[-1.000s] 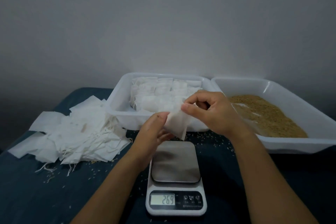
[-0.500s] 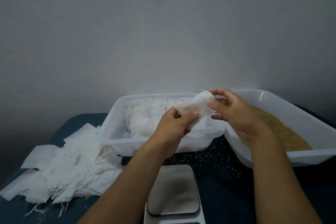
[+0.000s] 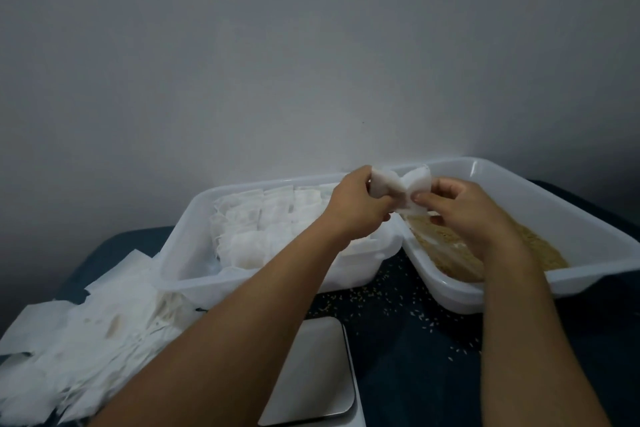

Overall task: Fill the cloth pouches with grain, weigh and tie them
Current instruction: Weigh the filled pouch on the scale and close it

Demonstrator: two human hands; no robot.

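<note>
Head view: both hands hold one white cloth pouch (image 3: 401,188) in the air above the near-left rim of the grain tray (image 3: 588,218). The left hand (image 3: 356,204) grips its left end with curled fingers; the right hand (image 3: 460,208) pinches its right edge. Left of the grain tray, touching it, sits the tray of filled pouches (image 3: 187,253). The scale (image 3: 311,371) lies in front, with dark cloth between.
</note>
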